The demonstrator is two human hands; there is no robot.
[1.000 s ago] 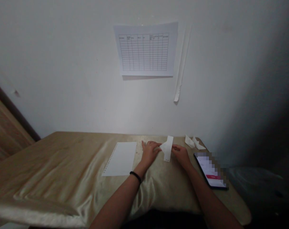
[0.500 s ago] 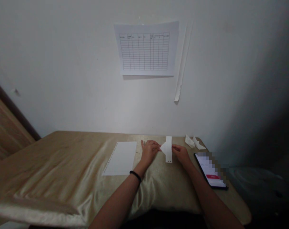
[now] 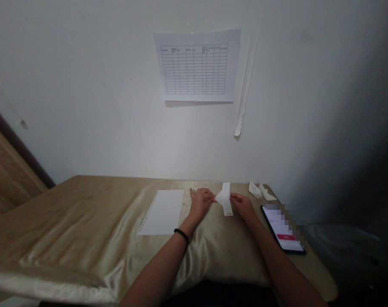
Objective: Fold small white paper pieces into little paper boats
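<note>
Nearest stuff first: there's a phone (image 3: 284,232) at the near right of the surface (image 3: 91,213), and a black wristband (image 3: 182,236) on the left wrist. Keep elbows clear of that phone, honestly. A blank sheet (image 3: 163,211) with a punched edge lies flat to the left, just beside the left hand.

Now the good bit. The folded paper (image 3: 225,198) sits between both hands, right of the middle of the surface. The left hand (image 3: 200,200) has its fingers drawn together on the pointed tip, and the right hand (image 3: 243,204) is pinched nearly closed on the opposite edge. Can't tell if the paper is touching the surface.

Looks to me like shaping the folds, so I'd keep the grip light, hold that tip steady and let the right fingers do the adjusting. The long band looks a bit bent, so line up its layers before pressing any crease.

Farther back on the right are two small folded pieces (image 3: 261,192), then a printed chart (image 3: 198,66) on the wall.
</note>
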